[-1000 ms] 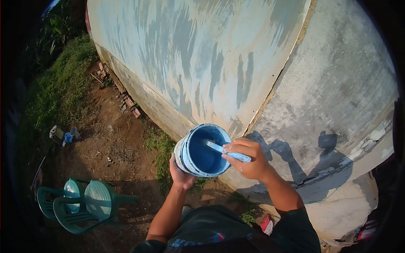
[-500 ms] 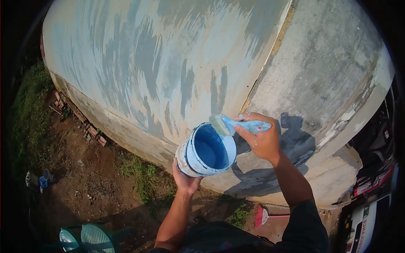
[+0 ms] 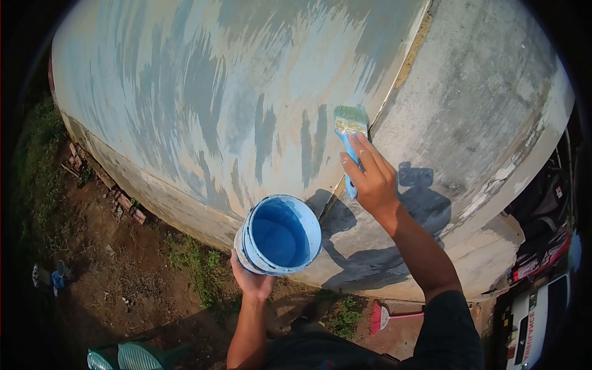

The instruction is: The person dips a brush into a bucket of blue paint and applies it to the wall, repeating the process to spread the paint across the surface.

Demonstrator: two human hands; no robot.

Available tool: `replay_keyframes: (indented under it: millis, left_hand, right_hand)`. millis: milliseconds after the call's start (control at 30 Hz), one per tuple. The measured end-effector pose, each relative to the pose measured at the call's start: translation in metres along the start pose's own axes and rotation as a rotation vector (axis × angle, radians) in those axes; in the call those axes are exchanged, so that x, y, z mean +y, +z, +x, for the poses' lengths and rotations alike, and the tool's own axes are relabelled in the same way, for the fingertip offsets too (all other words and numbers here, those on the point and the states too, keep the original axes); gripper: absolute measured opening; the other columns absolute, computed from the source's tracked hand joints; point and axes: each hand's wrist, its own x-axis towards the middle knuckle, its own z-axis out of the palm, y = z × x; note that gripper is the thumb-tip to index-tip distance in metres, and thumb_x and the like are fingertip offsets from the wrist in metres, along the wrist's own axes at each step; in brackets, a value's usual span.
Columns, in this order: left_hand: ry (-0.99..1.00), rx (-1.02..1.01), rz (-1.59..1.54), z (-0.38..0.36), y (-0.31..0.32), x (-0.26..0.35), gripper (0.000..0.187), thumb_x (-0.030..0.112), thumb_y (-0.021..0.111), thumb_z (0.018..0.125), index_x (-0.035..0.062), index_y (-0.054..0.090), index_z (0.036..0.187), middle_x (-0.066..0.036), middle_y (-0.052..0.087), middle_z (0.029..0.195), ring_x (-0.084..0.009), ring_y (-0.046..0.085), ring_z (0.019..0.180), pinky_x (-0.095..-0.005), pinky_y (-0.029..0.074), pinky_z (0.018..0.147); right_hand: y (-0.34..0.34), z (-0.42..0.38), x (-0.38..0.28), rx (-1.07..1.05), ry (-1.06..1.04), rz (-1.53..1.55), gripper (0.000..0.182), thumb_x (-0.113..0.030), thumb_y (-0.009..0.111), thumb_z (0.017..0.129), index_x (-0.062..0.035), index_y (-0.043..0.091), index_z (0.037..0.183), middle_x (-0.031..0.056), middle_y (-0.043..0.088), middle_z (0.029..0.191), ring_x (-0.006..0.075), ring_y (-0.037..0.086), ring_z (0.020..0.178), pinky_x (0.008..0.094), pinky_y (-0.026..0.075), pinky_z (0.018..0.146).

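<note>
My left hand point(image 3: 251, 280) is wrapped round the lower side of a paint-smeared bucket point(image 3: 280, 235) with blue paint inside. The bucket tilts a little, its mouth facing up toward me. Up and to the right, my right hand point(image 3: 373, 176) grips the blue handle of a wide paintbrush point(image 3: 351, 126). Its green-tinted bristles point up and lie against the wall point(image 3: 277, 80), close to the wall's right edge. Streaks of light blue and grey cover this pale wall.
A bare grey concrete surface point(image 3: 462, 105) adjoins on the right. Green chairs point(image 3: 140, 356) stand at the lower left. A red broom point(image 3: 379, 317) lies below. Bricks point(image 3: 126, 202) line the wall's left base. At the lower right is a white vehicle point(image 3: 538, 320).
My right hand has carried the brush from the bucket's rim up to the wall, turning the bristles upward. The bucket in my left hand has shifted left and slightly down.
</note>
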Motion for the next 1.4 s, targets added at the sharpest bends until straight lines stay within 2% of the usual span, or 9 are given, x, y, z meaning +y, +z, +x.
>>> replay_keyframes:
  millis: [200, 267, 433, 533, 600, 700, 1000, 1200, 1400]
  left_hand:
    - [0.133, 0.098, -0.001, -0.015, -0.009, 0.037, 0.071, 0.062, 0.039, 0.109, 0.0158, 0.046, 0.162, -0.012, 0.048, 0.165, -0.0359, 0.050, 0.148, -0.0588, 0.044, 0.120]
    - [0.159, 0.097, 0.028, -0.018, -0.022, 0.043, 0.071, 0.063, 0.039, 0.109, 0.0170, 0.046, 0.163, -0.012, 0.047, 0.166, -0.0366, 0.049, 0.149, -0.0607, 0.043, 0.120]
    - [0.147, 0.133, 0.062, -0.031, -0.026, 0.048, 0.072, 0.064, 0.038, 0.108, 0.0189, 0.044, 0.164, -0.012, 0.044, 0.168, -0.0384, 0.047, 0.150, -0.0635, 0.043, 0.119]
    - [0.158, 0.102, 0.102, -0.039, -0.009, 0.042, 0.071, 0.062, 0.038, 0.109, 0.0143, 0.048, 0.161, -0.011, 0.050, 0.164, -0.0352, 0.050, 0.148, -0.0579, 0.044, 0.120]
    - [0.148, 0.079, 0.107, -0.041, -0.003, 0.040, 0.071, 0.062, 0.038, 0.109, 0.0142, 0.049, 0.160, -0.010, 0.051, 0.163, -0.0350, 0.050, 0.148, -0.0578, 0.043, 0.120]
    - [0.150, 0.086, 0.099, -0.046, -0.013, 0.035, 0.071, 0.062, 0.038, 0.109, 0.0141, 0.051, 0.159, -0.010, 0.052, 0.163, -0.0343, 0.051, 0.148, -0.0571, 0.043, 0.120]
    - [0.074, 0.079, 0.050, -0.056, -0.018, 0.042, 0.071, 0.061, 0.037, 0.109, 0.0140, 0.047, 0.162, -0.012, 0.049, 0.164, -0.0369, 0.050, 0.148, -0.0592, 0.043, 0.121]
    - [0.113, 0.090, 0.067, -0.051, -0.030, 0.045, 0.074, 0.064, 0.039, 0.108, 0.0140, 0.046, 0.162, -0.013, 0.050, 0.163, -0.0374, 0.051, 0.148, -0.0602, 0.045, 0.120]
    - [0.118, 0.117, 0.074, -0.047, -0.038, 0.045, 0.076, 0.065, 0.041, 0.106, 0.0154, 0.046, 0.162, -0.014, 0.046, 0.166, -0.0380, 0.048, 0.149, -0.0630, 0.045, 0.119]
  right_hand:
    - [0.035, -0.077, -0.069, -0.174, -0.022, 0.154, 0.020, -0.005, 0.076, 0.088, -0.0064, 0.076, 0.108, 0.0211, 0.074, 0.128, 0.0370, 0.072, 0.124, 0.0440, 0.065, 0.091]
    - [0.030, -0.076, -0.075, -0.355, 0.194, 0.441, 0.023, -0.006, 0.079, 0.087, -0.0051, 0.075, 0.110, 0.0185, 0.076, 0.119, 0.0361, 0.076, 0.110, 0.0428, 0.065, 0.084]
    - [-0.006, -0.010, -0.016, -0.216, 0.470, 0.522, 0.023, -0.005, 0.078, 0.089, -0.0023, 0.074, 0.112, 0.0154, 0.076, 0.108, 0.0383, 0.075, 0.089, 0.0420, 0.062, 0.076]
    - [-0.027, 0.022, 0.008, -0.194, 0.455, 0.423, 0.024, -0.004, 0.079, 0.087, -0.0023, 0.076, 0.110, 0.0162, 0.077, 0.111, 0.0369, 0.076, 0.093, 0.0408, 0.063, 0.078]
    - [-0.027, 0.028, 0.019, 0.070, 0.108, 0.178, 0.023, -0.003, 0.077, 0.085, -0.0028, 0.076, 0.108, 0.0194, 0.076, 0.115, 0.0362, 0.077, 0.100, 0.0390, 0.065, 0.080]
    - [-0.014, 0.008, 0.003, 0.009, -0.055, 0.008, 0.022, -0.003, 0.076, 0.084, -0.0038, 0.075, 0.107, 0.0233, 0.075, 0.118, 0.0364, 0.077, 0.107, 0.0390, 0.066, 0.081]
    - [0.072, -0.115, -0.097, -0.450, 0.103, 0.421, 0.033, -0.004, 0.078, 0.083, -0.0061, 0.071, 0.114, 0.0175, 0.072, 0.113, 0.0326, 0.076, 0.099, 0.0400, 0.065, 0.075]
    - [-0.005, -0.015, -0.023, -0.339, 0.401, 0.432, 0.030, -0.002, 0.081, 0.083, -0.0026, 0.074, 0.112, 0.0182, 0.075, 0.116, 0.0383, 0.076, 0.096, 0.0443, 0.063, 0.081]
    - [0.001, -0.027, -0.029, -0.059, 0.067, 0.068, 0.028, -0.003, 0.077, 0.084, -0.0033, 0.074, 0.112, 0.0233, 0.072, 0.124, 0.0379, 0.076, 0.109, 0.0416, 0.067, 0.082]
